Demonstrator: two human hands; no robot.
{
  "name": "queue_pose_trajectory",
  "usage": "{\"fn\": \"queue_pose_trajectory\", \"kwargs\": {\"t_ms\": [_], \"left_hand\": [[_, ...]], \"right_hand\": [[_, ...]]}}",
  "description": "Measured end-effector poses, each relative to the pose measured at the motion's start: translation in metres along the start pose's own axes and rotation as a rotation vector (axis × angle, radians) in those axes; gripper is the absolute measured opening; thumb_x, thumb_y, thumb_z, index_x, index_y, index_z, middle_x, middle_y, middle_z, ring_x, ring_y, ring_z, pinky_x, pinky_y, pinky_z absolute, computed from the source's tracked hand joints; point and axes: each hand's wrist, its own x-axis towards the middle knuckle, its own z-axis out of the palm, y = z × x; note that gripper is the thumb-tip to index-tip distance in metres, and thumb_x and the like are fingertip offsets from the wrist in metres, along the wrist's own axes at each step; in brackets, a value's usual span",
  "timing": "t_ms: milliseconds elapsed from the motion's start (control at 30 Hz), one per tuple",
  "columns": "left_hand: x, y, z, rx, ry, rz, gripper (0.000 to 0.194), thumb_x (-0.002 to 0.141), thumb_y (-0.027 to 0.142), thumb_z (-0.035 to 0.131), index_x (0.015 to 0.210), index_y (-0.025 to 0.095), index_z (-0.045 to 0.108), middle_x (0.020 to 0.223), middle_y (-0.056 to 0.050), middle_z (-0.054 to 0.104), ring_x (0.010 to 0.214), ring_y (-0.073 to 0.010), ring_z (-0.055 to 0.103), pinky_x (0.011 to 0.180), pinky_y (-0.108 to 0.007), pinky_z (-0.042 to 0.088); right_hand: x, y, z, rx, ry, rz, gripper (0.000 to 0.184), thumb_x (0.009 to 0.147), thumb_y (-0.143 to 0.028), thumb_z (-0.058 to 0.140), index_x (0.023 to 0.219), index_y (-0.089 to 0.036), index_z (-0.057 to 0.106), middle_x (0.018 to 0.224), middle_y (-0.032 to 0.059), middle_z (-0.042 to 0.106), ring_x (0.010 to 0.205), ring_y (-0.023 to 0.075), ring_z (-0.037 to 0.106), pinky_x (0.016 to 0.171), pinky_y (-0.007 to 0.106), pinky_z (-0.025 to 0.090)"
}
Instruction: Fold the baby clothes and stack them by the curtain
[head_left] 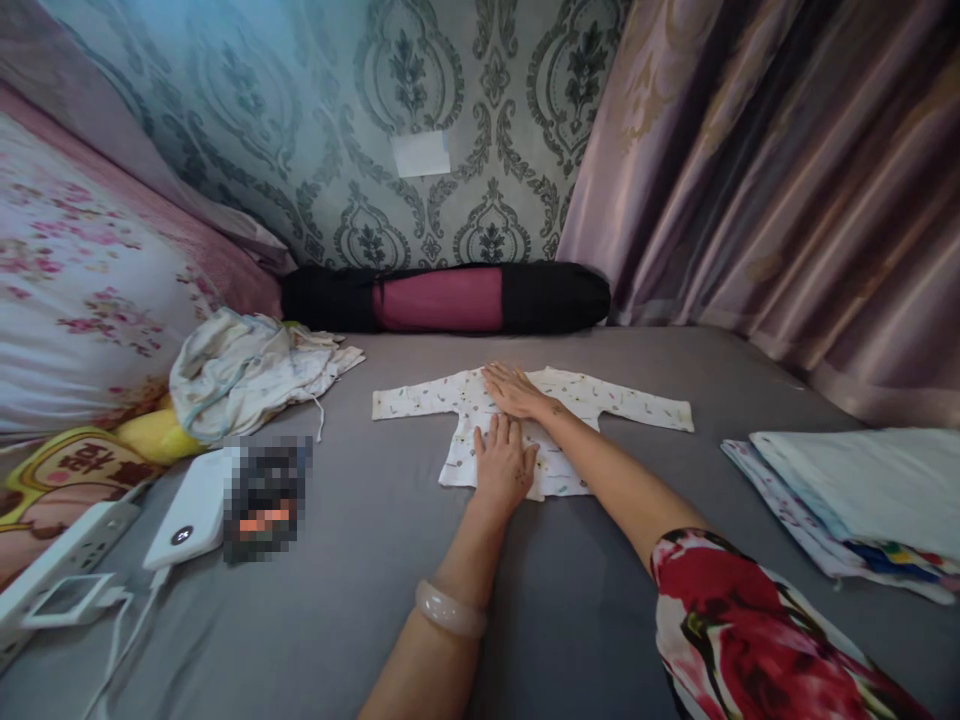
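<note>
A small white long-sleeved baby top (559,470) with a scattered print lies spread on the grey sheet, its sleeves stretched out to both sides. My left hand (504,462) rests flat on the lower middle of the top, fingers apart. Farther up, near the neckline, my right hand (514,390) lies flat on the cloth and hides part of the collar. Neither hand grips anything.
Folded cloths (862,490) are stacked at the right. On the left are crumpled baby clothes (240,375), a white power bank (191,510) with a cable, and a power strip (82,560). A black and maroon long bag (442,298) lies against the wall.
</note>
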Motion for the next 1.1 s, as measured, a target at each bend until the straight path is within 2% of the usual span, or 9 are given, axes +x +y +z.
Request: {"fn": "queue_pose_trajectory", "kwargs": {"t_ms": [167, 300, 433, 533, 600, 767, 933, 1100], "left_hand": [[0.0, -0.002, 0.0, 0.008, -0.074, -0.042, 0.063, 0.095, 0.05, 0.027, 0.146, 0.012, 0.034, 0.155, -0.016, 0.026, 0.144, -0.0319, 0.02, 0.115, -0.059, 0.016], [0.001, -0.003, 0.0, 0.005, -0.089, -0.048, 0.064, 0.094, 0.051, 0.028, 0.146, 0.014, 0.033, 0.156, -0.015, 0.025, 0.145, -0.0317, 0.018, 0.115, -0.059, 0.014], [0.001, -0.004, 0.0, -0.016, -0.083, -0.047, 0.064, 0.094, 0.051, 0.031, 0.145, 0.012, 0.035, 0.155, -0.015, 0.027, 0.145, -0.0319, 0.019, 0.115, -0.059, 0.015], [0.002, -0.003, 0.0, -0.036, -0.07, -0.056, 0.062, 0.095, 0.051, 0.028, 0.144, 0.014, 0.037, 0.154, -0.014, 0.03, 0.144, -0.0304, 0.021, 0.115, -0.058, 0.016], [0.002, -0.003, 0.001, -0.032, -0.035, -0.076, 0.06, 0.096, 0.051, 0.026, 0.143, 0.016, 0.038, 0.153, -0.013, 0.033, 0.144, -0.0295, 0.023, 0.115, -0.057, 0.017], [0.005, -0.012, 0.0, 0.06, 0.099, -0.148, 0.061, 0.096, 0.049, 0.024, 0.143, 0.012, 0.039, 0.153, -0.015, 0.033, 0.145, -0.0282, 0.021, 0.117, -0.051, 0.016], [0.005, -0.02, 0.002, 0.136, 0.062, -0.198, 0.066, 0.096, 0.053, 0.022, 0.143, 0.009, 0.039, 0.151, -0.019, 0.035, 0.142, -0.0309, 0.026, 0.115, -0.048, 0.02], [0.002, -0.019, 0.006, 0.18, 0.084, -0.162, 0.083, 0.089, 0.071, 0.021, 0.144, 0.011, 0.037, 0.151, -0.022, 0.032, 0.142, -0.036, 0.025, 0.113, -0.053, 0.019]], "right_hand": [[0.014, -0.005, 0.01, -0.04, -0.065, 0.045, 0.061, 0.099, -0.041, 0.016, 0.151, -0.011, 0.026, 0.158, 0.0086, 0.02, 0.146, 0.0205, 0.012, 0.118, 0.041, 0.008], [0.015, -0.005, 0.013, -0.038, -0.052, 0.053, 0.06, 0.098, -0.042, 0.019, 0.151, -0.013, 0.026, 0.158, 0.0071, 0.019, 0.146, 0.0204, 0.012, 0.118, 0.041, 0.009], [0.011, -0.008, 0.005, 0.068, -0.01, 0.077, 0.059, 0.099, -0.041, 0.015, 0.15, -0.013, 0.028, 0.158, 0.0067, 0.021, 0.146, 0.0201, 0.013, 0.118, 0.041, 0.01], [-0.003, -0.009, -0.003, 0.125, 0.105, 0.14, 0.058, 0.099, -0.04, 0.014, 0.149, -0.016, 0.03, 0.158, 0.0061, 0.022, 0.146, 0.0193, 0.014, 0.118, 0.041, 0.01], [-0.018, -0.006, -0.007, 0.125, 0.136, 0.192, 0.057, 0.099, -0.04, 0.016, 0.15, -0.018, 0.029, 0.157, 0.0058, 0.023, 0.145, 0.0196, 0.015, 0.117, 0.043, 0.011], [-0.06, 0.009, -0.015, 0.099, 0.079, 0.346, 0.059, 0.098, -0.041, 0.015, 0.151, -0.017, 0.025, 0.158, 0.0076, 0.02, 0.146, 0.0217, 0.012, 0.117, 0.047, 0.009], [-0.089, 0.021, -0.013, 0.015, 0.059, 0.429, 0.061, 0.099, -0.044, 0.017, 0.152, -0.014, 0.022, 0.159, 0.0096, 0.014, 0.147, 0.0225, 0.007, 0.117, 0.047, 0.005], [-0.099, 0.023, 0.0, -0.07, 0.059, 0.411, 0.063, 0.099, -0.045, 0.017, 0.15, -0.011, 0.025, 0.159, 0.0114, 0.016, 0.146, 0.0248, 0.009, 0.117, 0.048, 0.004]]}}
